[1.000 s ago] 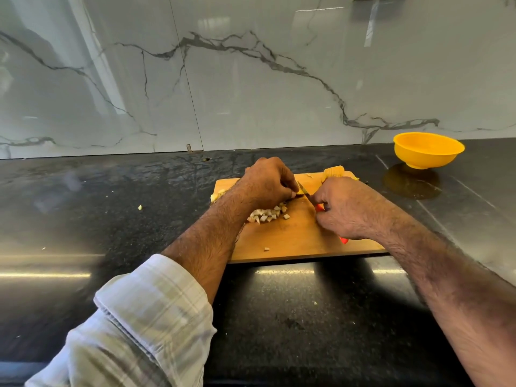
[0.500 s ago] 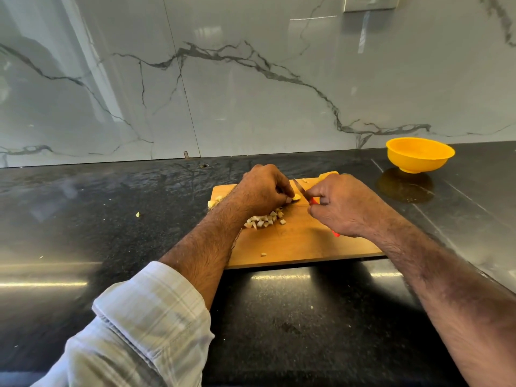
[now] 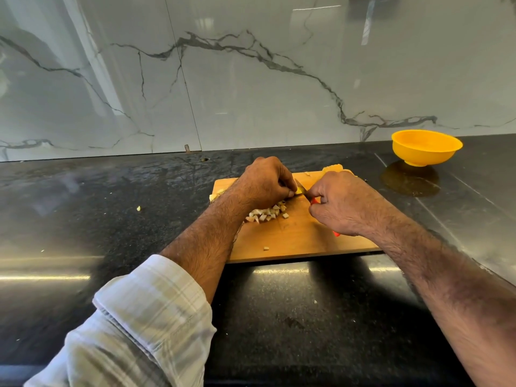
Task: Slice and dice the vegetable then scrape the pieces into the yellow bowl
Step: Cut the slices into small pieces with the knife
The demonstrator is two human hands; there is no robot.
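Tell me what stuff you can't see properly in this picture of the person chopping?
All in the head view:
- Knife: the right hand covers nearly all of its red handle, and little blade shows.
- Vegetable piece: the left hand curls over it, so its shape is hidden.
- Yellow bowl: its near wall hides the bottom inside.
- Yellow chunk behind the hands: mostly covered.

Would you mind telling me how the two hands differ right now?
The left hand pinches a yellow vegetable piece; the right hand grips the red-handled knife. The left forearm has a rolled checked sleeve; the right is bare. Both are over the cutting board.
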